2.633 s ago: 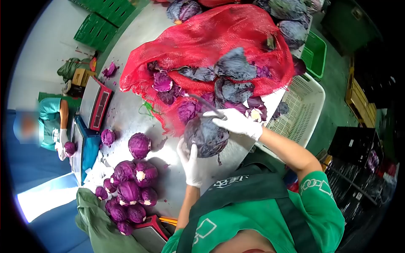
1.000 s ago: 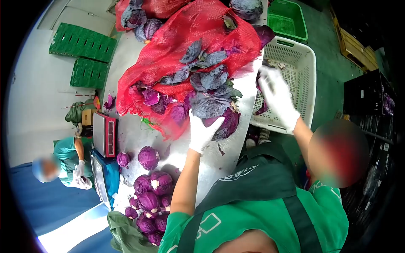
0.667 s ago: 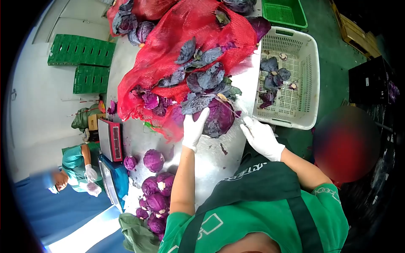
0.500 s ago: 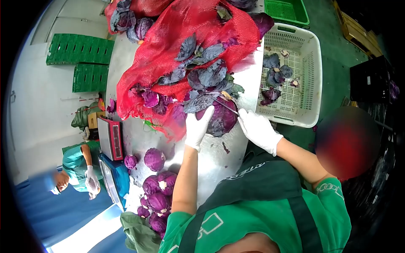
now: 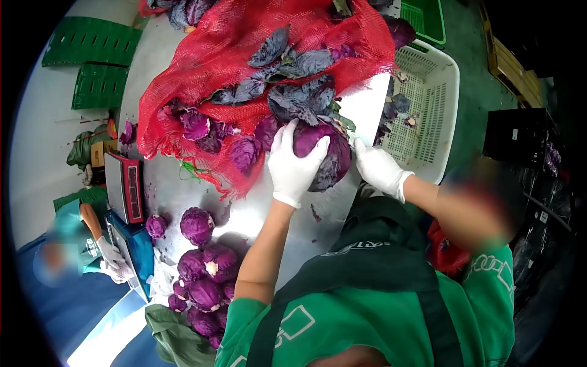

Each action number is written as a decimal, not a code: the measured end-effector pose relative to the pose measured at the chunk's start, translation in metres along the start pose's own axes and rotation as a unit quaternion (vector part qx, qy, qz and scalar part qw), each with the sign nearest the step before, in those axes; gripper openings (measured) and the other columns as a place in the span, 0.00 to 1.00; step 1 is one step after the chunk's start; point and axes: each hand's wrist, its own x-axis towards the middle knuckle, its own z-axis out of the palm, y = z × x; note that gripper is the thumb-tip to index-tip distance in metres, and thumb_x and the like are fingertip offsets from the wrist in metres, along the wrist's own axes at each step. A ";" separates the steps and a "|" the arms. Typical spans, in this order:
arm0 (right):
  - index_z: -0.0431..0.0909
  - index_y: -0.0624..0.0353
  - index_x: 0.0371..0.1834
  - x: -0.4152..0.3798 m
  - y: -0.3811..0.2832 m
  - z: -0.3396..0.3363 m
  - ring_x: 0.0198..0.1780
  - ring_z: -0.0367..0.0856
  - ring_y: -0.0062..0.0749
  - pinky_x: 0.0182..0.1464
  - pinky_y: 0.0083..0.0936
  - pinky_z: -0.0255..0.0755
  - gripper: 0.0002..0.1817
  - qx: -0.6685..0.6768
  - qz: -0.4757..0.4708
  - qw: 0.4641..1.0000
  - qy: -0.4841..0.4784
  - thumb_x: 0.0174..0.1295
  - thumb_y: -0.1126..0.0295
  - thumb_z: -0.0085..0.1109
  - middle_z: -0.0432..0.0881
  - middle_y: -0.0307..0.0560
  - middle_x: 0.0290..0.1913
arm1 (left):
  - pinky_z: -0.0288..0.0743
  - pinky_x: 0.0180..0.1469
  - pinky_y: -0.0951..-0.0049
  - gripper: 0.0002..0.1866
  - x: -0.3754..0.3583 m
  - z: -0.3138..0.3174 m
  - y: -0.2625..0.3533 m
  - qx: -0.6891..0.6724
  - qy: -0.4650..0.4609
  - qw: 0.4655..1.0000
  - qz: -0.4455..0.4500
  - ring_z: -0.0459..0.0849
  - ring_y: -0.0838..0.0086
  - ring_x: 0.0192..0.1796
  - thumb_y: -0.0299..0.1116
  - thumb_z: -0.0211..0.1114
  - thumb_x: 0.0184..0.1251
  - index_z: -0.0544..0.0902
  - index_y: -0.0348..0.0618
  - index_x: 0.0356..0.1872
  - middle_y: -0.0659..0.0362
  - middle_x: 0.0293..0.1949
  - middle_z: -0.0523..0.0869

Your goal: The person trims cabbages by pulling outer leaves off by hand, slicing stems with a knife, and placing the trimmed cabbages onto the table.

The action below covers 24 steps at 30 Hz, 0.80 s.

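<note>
My left hand (image 5: 296, 164), in a white glove, grips the near left side of a large red cabbage (image 5: 333, 162), its thumb and fingers spread over the top. To the right of the cabbage, my gloved right hand (image 5: 380, 169) is closed around a knife; its blade is barely visible now at the cabbage's edge. Loose dark outer leaves (image 5: 296, 101) lie just beyond the cabbage on a red mesh sack (image 5: 202, 67). More purple heads show in and under the mesh by my left hand.
Several trimmed red cabbages (image 5: 205, 293) are piled at the left of the metal table (image 5: 257, 214), near a scale (image 5: 125, 186). A white crate (image 5: 449, 101) with leaf scraps stands right of the table. A gloved co-worker (image 5: 92, 238) is at far left; green crates (image 5: 92, 40) stand behind.
My left hand has shifted up onto the cabbage's top. The knife blade, earlier seen across the cabbage's top, is now mostly out of sight. The head view has shifted, moving the surroundings leftward.
</note>
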 end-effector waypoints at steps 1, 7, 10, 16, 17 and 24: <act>0.64 0.69 0.46 -0.002 -0.004 -0.006 0.30 0.81 0.63 0.34 0.51 0.76 0.09 0.015 0.004 1.000 -0.027 0.66 0.76 0.46 0.80 0.67 0.28 | 0.77 0.56 0.55 0.34 0.000 -0.002 0.002 0.004 -0.019 1.000 -0.014 0.83 0.46 0.52 0.49 0.78 0.53 0.80 0.35 0.55 0.38 0.54 0.82; 0.67 0.76 0.50 0.008 -0.003 -0.019 0.37 0.84 0.65 0.42 0.51 0.78 0.16 0.036 0.070 0.990 -0.116 0.61 0.76 0.48 0.82 0.73 0.34 | 0.74 0.59 0.56 0.34 -0.010 0.003 0.010 0.035 -0.043 0.995 0.083 0.82 0.49 0.52 0.50 0.78 0.51 0.81 0.34 0.53 0.39 0.55 0.82; 0.74 0.75 0.40 0.020 0.009 0.009 0.38 0.85 0.65 0.43 0.51 0.79 0.12 -0.009 0.048 0.995 -0.088 0.61 0.74 0.51 0.82 0.71 0.33 | 0.73 0.63 0.57 0.38 -0.006 0.002 0.009 0.019 -0.010 0.999 0.048 0.80 0.48 0.59 0.51 0.78 0.50 0.80 0.35 0.58 0.41 0.57 0.81; 0.52 0.57 0.78 0.001 -0.027 0.005 0.36 0.85 0.63 0.42 0.48 0.80 0.37 0.297 0.188 0.933 -0.077 0.63 0.77 0.46 0.83 0.73 0.44 | 0.67 0.70 0.59 0.41 -0.030 -0.022 -0.051 -0.069 -0.071 0.994 0.045 0.75 0.53 0.66 0.41 0.80 0.51 0.74 0.32 0.65 0.43 0.64 0.76; 0.50 0.54 0.80 -0.001 -0.033 0.010 0.40 0.85 0.62 0.47 0.46 0.80 0.39 0.359 0.187 0.911 -0.077 0.62 0.79 0.46 0.82 0.71 0.50 | 0.62 0.73 0.59 0.45 -0.046 -0.030 -0.065 -0.077 -0.099 0.992 -0.003 0.69 0.54 0.71 0.40 0.80 0.52 0.69 0.33 0.69 0.43 0.69 0.70; 0.45 0.40 0.83 -0.010 -0.048 0.010 0.34 0.83 0.61 0.43 0.50 0.80 0.48 0.171 -0.067 0.979 0.088 0.56 0.80 0.49 0.83 0.67 0.36 | 0.56 0.75 0.65 0.39 -0.084 -0.060 -0.038 -0.386 -0.091 0.896 -0.200 0.67 0.66 0.72 0.31 0.66 0.65 0.60 0.41 0.76 0.55 0.71 0.69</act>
